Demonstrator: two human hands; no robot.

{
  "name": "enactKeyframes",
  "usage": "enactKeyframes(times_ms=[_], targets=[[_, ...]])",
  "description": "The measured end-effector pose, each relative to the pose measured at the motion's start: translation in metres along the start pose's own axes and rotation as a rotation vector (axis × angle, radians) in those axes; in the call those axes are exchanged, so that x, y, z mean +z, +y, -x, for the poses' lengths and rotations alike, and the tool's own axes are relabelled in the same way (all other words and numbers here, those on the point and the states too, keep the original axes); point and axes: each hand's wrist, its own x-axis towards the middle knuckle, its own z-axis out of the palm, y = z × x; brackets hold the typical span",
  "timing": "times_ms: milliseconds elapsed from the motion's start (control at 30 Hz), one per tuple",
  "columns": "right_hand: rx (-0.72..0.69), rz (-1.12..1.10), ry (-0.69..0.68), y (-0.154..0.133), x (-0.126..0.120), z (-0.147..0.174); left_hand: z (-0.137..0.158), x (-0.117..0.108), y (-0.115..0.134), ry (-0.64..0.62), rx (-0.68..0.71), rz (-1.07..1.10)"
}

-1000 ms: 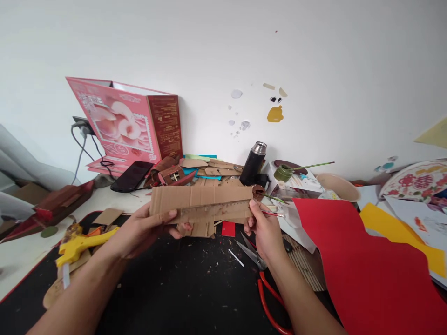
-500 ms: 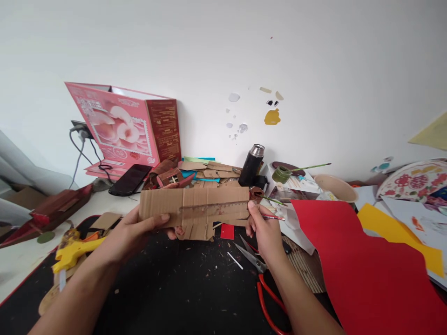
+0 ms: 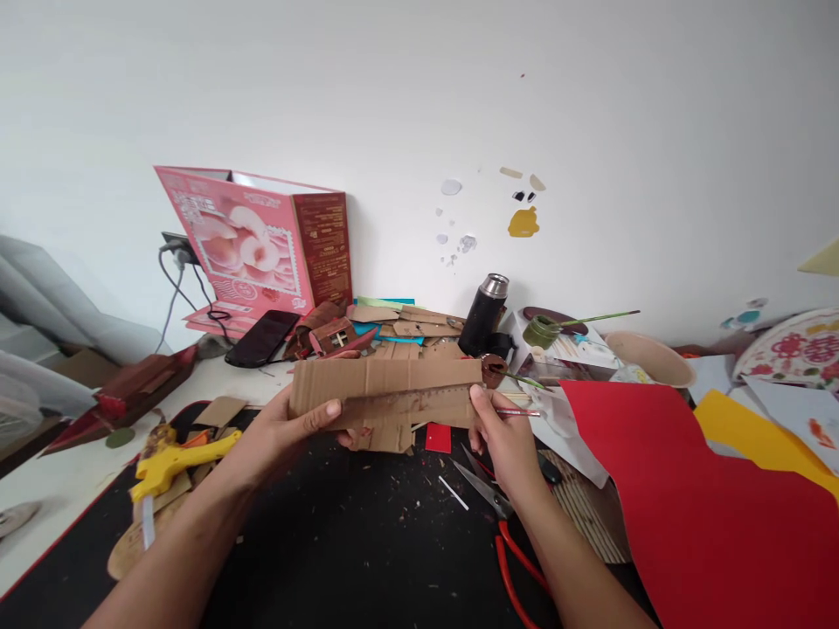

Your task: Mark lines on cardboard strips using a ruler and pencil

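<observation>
A corrugated cardboard strip (image 3: 386, 376) is held up above the black mat, with another cardboard piece (image 3: 386, 438) hanging below it. My left hand (image 3: 298, 428) is closed around the strip's left end, thumb on the front and fingers behind. Across the strip's front lies a see-through ruler (image 3: 412, 404), slightly tilted, its left end at my left thumb. My right hand (image 3: 502, 428) pinches the ruler's right end and also holds a thin red pencil (image 3: 521, 412) pointing right. Red-handled scissors (image 3: 502, 511) lie beside my right forearm, partly hidden by it.
On the left lies a yellow glue gun (image 3: 170, 463). Behind are a phone (image 3: 262, 339), a pink box (image 3: 253, 245), cardboard scraps (image 3: 419, 328) and a black flask (image 3: 483, 314). A green paint jar (image 3: 543, 330) and red paper (image 3: 695, 498) are on the right.
The view has turned a little to the left. The ruler has slid left along the cardboard strip, and its left end now meets my left thumb.
</observation>
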Motion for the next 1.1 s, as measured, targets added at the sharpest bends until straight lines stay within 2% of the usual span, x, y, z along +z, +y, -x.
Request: enactKeyframes(times_ms=[233, 467, 767, 933, 1100], targets=[[-0.01, 0.016, -0.011, -0.006, 0.002, 0.004, -0.003, 0.002, 0.0, 0.07, 0.012, -0.047], [0.053, -0.039, -0.087, -0.01, 0.002, 0.006, 0.0, -0.011, 0.009, 0.078, -0.035, -0.087], [0.064, 0.045, -0.094, -0.017, -0.006, 0.001, 0.011, -0.01, 0.017, 0.143, -0.043, -0.226], [-0.047, 0.08, -0.08, -0.023, -0.008, -0.002, 0.038, -0.017, 0.015, 0.163, -0.156, -0.254], [-0.061, 0.062, -0.105, -0.025, -0.004, 0.002, 0.065, -0.007, -0.002, 0.09, -0.369, -0.303]])
